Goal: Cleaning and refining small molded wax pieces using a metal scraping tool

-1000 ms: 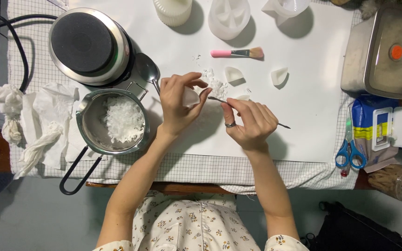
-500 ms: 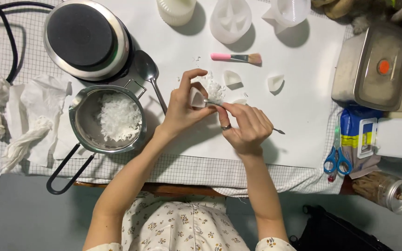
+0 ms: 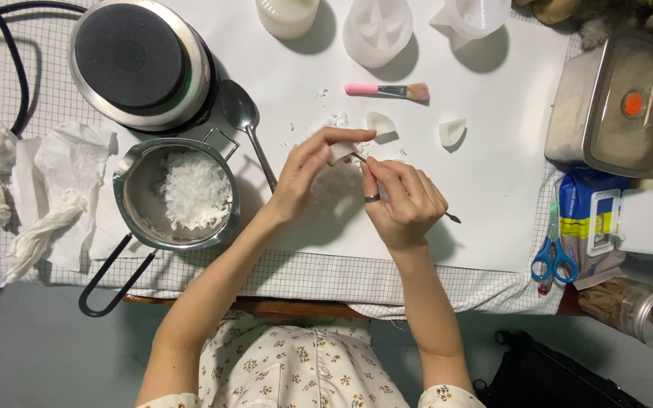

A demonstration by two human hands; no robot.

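Observation:
My left hand (image 3: 313, 174) pinches a small white wax piece (image 3: 339, 152) above the white sheet (image 3: 493, 189). My right hand (image 3: 402, 200), with a dark ring on one finger, grips a thin metal pick (image 3: 452, 217) whose tip meets the wax piece. White wax crumbs (image 3: 326, 121) lie scattered just beyond my fingers. Two more white wax pieces (image 3: 379, 123) (image 3: 451, 131) rest farther back on the sheet.
A metal pot (image 3: 139, 219) holding white wax flakes sits left, by a spoon (image 3: 242, 113) and a round hot plate (image 3: 139, 64). A pink-handled brush (image 3: 387, 91), white moulds (image 3: 377, 29), crumpled tissues (image 3: 32, 196), a metal box (image 3: 614, 106), blue scissors (image 3: 553, 257) and a jar (image 3: 636, 310) surround the work area.
Both hands have stayed together on the wax piece and shifted slightly toward the far side of the sheet. More white crumbs lie around the spot where they work.

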